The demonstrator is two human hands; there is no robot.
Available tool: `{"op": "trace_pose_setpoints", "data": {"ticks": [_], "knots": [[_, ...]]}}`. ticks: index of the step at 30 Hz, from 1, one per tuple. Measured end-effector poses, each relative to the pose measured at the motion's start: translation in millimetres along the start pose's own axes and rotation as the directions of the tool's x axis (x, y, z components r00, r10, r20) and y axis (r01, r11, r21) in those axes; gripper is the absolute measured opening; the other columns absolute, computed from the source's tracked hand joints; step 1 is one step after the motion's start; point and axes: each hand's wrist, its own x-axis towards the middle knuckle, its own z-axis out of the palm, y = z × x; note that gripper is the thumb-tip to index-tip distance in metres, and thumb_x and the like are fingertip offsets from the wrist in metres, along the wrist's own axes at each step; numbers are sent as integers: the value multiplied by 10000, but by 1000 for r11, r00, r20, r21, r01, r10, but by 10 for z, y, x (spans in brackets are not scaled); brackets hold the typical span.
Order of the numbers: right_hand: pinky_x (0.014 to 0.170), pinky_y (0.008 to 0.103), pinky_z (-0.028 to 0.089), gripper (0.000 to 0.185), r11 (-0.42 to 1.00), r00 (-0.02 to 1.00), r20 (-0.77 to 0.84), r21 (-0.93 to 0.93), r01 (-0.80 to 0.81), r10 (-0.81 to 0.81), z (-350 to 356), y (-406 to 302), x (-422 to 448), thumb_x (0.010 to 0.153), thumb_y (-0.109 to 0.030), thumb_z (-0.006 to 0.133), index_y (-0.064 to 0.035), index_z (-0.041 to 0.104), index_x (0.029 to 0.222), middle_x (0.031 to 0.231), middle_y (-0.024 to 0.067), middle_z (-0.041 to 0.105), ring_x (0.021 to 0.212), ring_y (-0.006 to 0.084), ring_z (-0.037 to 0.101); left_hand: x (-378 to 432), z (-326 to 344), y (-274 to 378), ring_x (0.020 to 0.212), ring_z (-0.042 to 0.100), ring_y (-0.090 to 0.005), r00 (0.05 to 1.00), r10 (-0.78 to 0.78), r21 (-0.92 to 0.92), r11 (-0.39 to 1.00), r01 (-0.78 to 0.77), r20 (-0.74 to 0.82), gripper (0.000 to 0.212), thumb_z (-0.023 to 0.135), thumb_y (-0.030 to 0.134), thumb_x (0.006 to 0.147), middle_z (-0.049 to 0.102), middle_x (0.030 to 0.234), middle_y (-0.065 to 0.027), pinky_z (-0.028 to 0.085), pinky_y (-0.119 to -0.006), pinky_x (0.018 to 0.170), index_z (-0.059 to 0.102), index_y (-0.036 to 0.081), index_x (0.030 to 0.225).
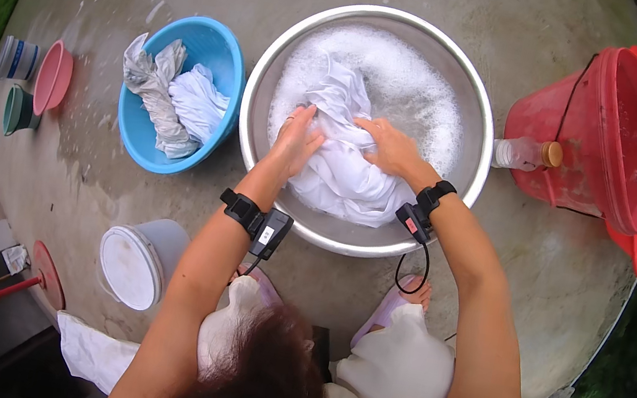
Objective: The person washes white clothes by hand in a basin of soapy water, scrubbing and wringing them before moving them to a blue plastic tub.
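Observation:
A wide metal basin (pixel 250 123) holds sudsy water (pixel 401 111) and a wet, bunched white cloth (pixel 345 172). Over the left side of the cloth is my left hand (pixel 296 139), its thumb spread from the fingers and its fingertips against the folds. On the other side, my right hand (pixel 392 148) grips a fold of the same cloth between thumb and fingers. Part of the cloth rises in a twisted ridge beyond both hands, while the rest lies in the water nearer to me.
Left of the basin, a blue plastic basin (pixel 132 131) holds twisted grey and white cloths (pixel 198 101). A lidded white bucket (pixel 130 268) stands near my left arm. To the right are a red bucket (pixel 546 121) and a clear bottle (pixel 518 153) with an orange-brown cap.

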Motion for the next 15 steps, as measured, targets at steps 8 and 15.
{"op": "trace_pose_setpoints", "data": {"ticks": [8,15], "knots": [[893,397,486,514,907,773,-500,355,-229,391,665,540,224,751,-127,585,-92,590,1264,1117,245,640,1044,389,624,-131,317,86,1376,333,-323,988,-109,32,994,107,113,808,582,421,947,185,1532,-198,407,-444,1058,142,54,1517],[923,332,437,457,710,955,-157,641,291,-250,-342,-874,-511,656,-11,600,-91,577,1106,1098,101,591,1069,263,566,-172,392,251,1093,630,-261,911,-151,-50,982,184,385,576,560,506,937,623,1203,-145,545,-403,871,521,89,1333]]}}
